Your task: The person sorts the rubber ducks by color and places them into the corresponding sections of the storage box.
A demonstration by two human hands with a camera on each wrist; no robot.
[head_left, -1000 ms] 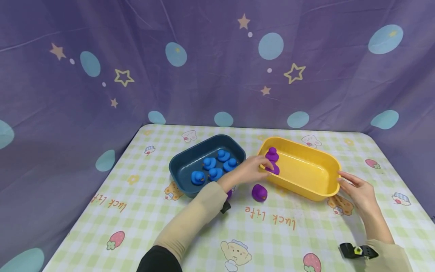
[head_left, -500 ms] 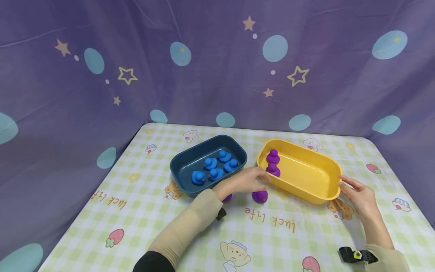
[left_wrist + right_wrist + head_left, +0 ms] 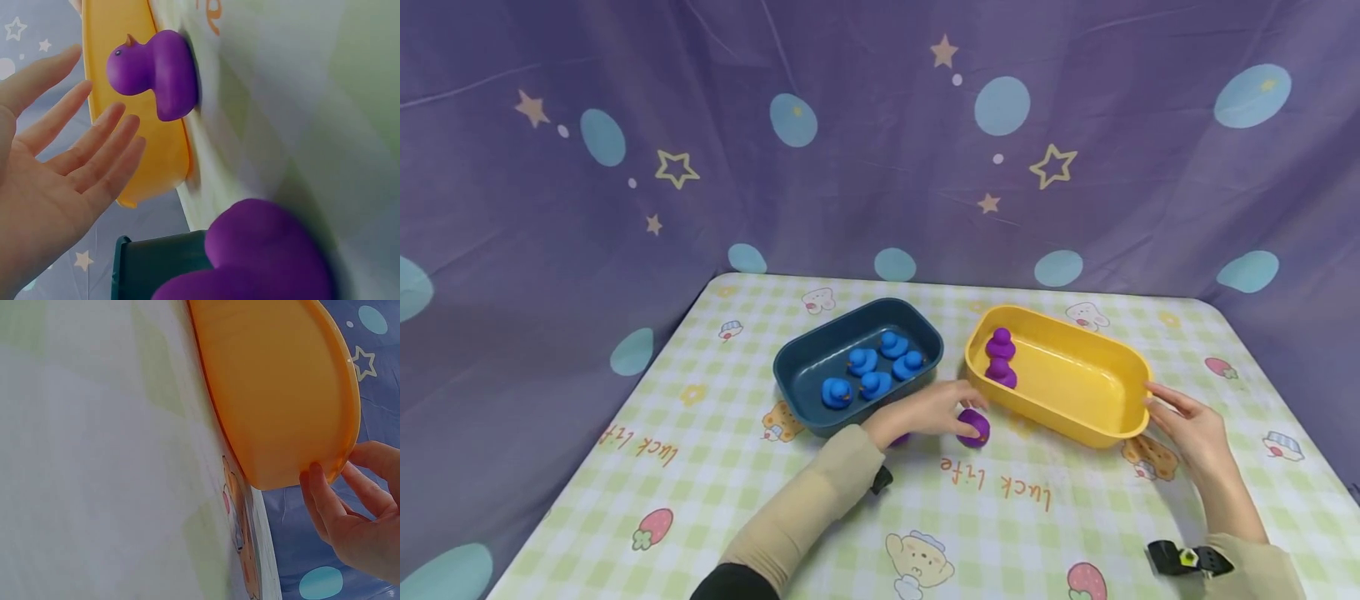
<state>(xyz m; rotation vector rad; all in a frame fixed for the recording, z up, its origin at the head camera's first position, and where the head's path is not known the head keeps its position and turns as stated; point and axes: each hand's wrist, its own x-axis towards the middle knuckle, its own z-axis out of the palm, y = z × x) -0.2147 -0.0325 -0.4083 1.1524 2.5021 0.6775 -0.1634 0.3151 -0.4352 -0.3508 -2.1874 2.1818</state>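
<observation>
In the head view my left hand (image 3: 928, 408) is over a purple toy duck (image 3: 973, 427) in front of the yellow basin (image 3: 1060, 425). In the left wrist view its fingers are spread and loosely bent, apart from the duck (image 3: 175, 75). My right hand (image 3: 1195, 429) touches the outer right end of the yellow basin at its rim, fingertips against the wall (image 3: 281, 425). Two purple ducks (image 3: 1001, 358) sit at the basin's left end. A further purple duck (image 3: 250, 256) lies near the left wrist, mostly hidden by the arm in the head view.
A dark blue basin (image 3: 805, 417) with several blue ducks (image 3: 862, 361) stands to the left of the yellow one. A checked cloth (image 3: 820, 533) with printed pictures covers the table, and a purple curtain (image 3: 865, 192) hangs behind it.
My left hand has drawn back from the purple ducks inside the yellow basin and come down toward the one on the table. The right hand stays at the basin's end.
</observation>
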